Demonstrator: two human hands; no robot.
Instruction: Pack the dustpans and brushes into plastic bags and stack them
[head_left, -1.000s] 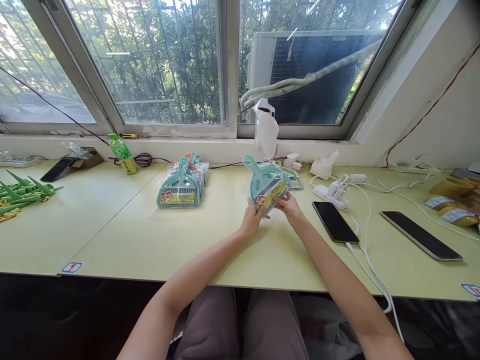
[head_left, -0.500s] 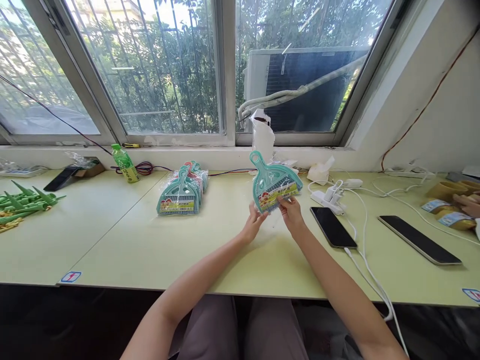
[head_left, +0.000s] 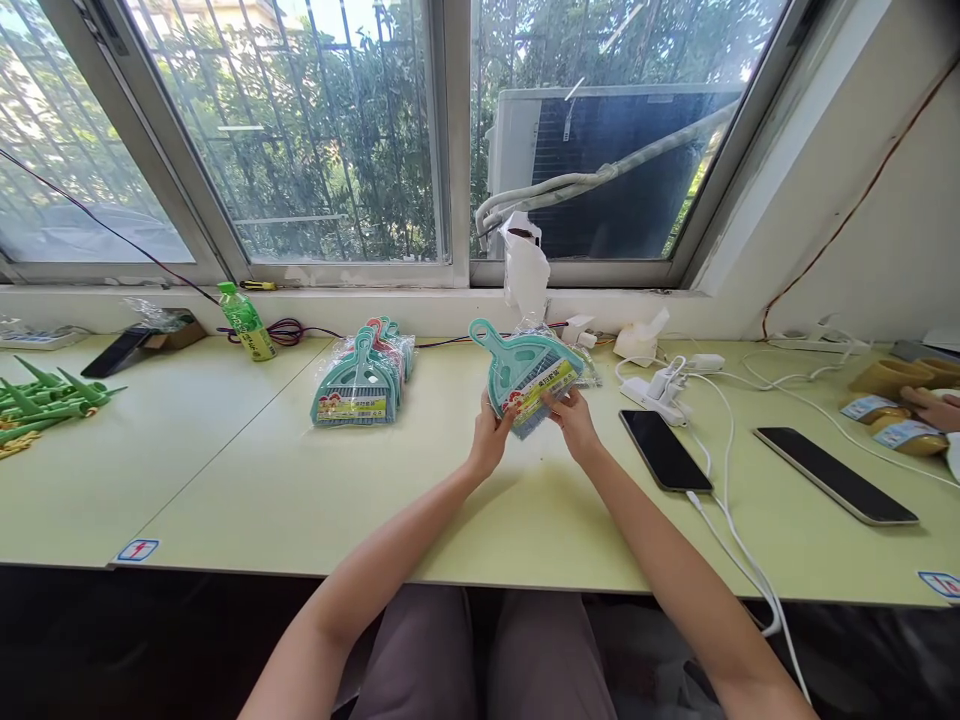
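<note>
Between both hands is a teal dustpan and brush set (head_left: 529, 365) in a clear plastic bag with a yellow label. It is tilted, its handle pointing up and to the left. My left hand (head_left: 491, 435) grips its lower left edge, and my right hand (head_left: 574, 420) holds the lower right side, with the thumb by the label. Left of my hands lies a row of similar bagged dustpan sets (head_left: 360, 380), teal in front with some red behind. A crumpled clear wrapper shows partly behind the held set.
Right of my hands are a black phone (head_left: 664, 450), a white power strip (head_left: 656, 398) with cables, and a tablet-like device (head_left: 834, 475). A green bottle (head_left: 247, 322) and green plastic pieces (head_left: 49, 400) sit at the left. Another person's hand (head_left: 930, 408) is at the far right by yellow-brown items.
The held dustpan set has moved slightly left and tipped further, its handle swinging left. My left hand has shifted left and up along its edge; my right hand keeps its grip.
</note>
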